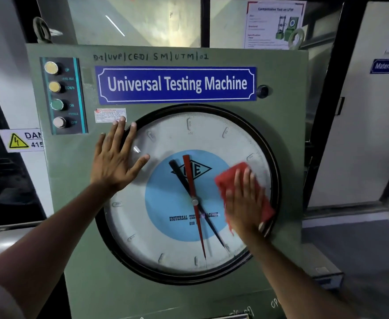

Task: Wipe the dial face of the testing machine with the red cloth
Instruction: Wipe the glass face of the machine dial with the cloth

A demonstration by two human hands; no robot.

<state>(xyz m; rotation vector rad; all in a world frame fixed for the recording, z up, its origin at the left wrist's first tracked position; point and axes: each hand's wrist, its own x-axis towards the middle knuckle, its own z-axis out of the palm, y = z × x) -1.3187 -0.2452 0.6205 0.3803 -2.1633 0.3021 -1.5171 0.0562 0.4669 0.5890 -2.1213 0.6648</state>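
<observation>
Against the right edge of the dial face point(166, 139), a red cloth point(232, 178) is pressed flat under the right hand point(244, 203), palm down and fingers spread; nothing is pinched, the cloth being held by pressure alone, with its upper corner showing above the fingertips. At the upper left edge of the dial, the left hand point(115, 162) is laid open and flat, gripping nothing, its fingertips lapping over the black bezel point(110, 245).

Step in hand, as judged: wiping of the right half of the glass. For good work, even palm pressure should be kept, overlapping strokes carried to the bezel, and the left hand shifted so the upper left sector can be reached. Pressure is best kept moderate over the centre.

Count:
- hands, 2
- red cloth, 1
- dial, 1, set in the green panel point(74, 226)
- pointers, 2: red pointer point(190, 173), black pointer point(177, 171)
- push buttons point(51, 67) at the panel's upper left corner, 4
- blue nameplate point(176, 84) above the dial, 1
- small knob point(262, 90) beside the nameplate, 1
- lifting eyes point(296, 38) on the panel's top edge, 2
</observation>
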